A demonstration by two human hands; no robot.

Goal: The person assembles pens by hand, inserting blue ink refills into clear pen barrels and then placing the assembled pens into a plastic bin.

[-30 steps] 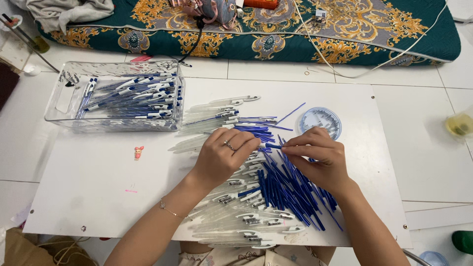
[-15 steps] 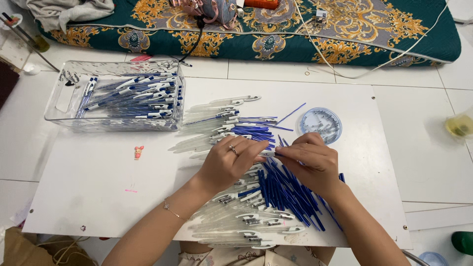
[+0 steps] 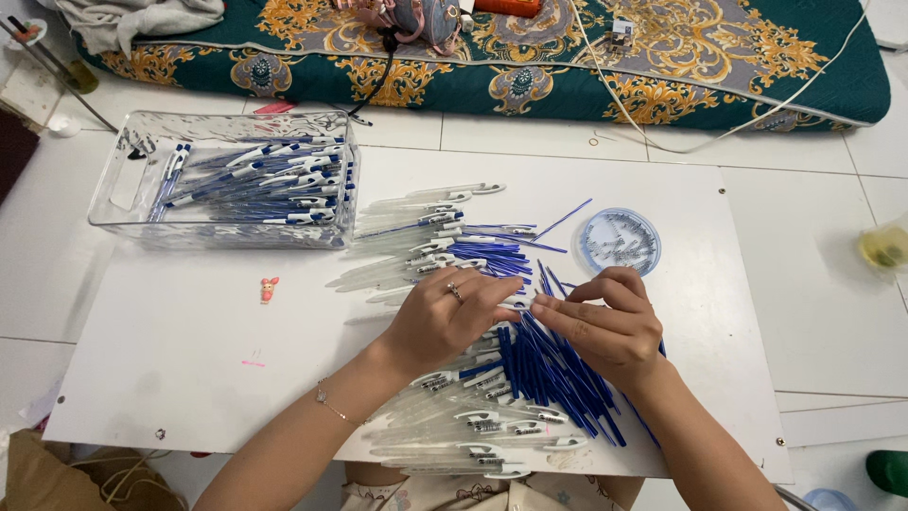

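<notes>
Both hands met over the pen parts: left hand (image 3: 445, 317) and right hand (image 3: 605, 326) pinched one clear barrel (image 3: 515, 303), blue refills (image 3: 549, 369) piled near for reach.

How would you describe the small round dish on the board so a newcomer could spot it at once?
Start at the large white board on the tiled floor. Go to its far right part, just beyond the right hand and the heap of blue refills. There lies a shallow round clear-blue dish holding tiny parts, the only round thing on the board; the clear rectangular bin of assembled pens sits at the far left.
</notes>
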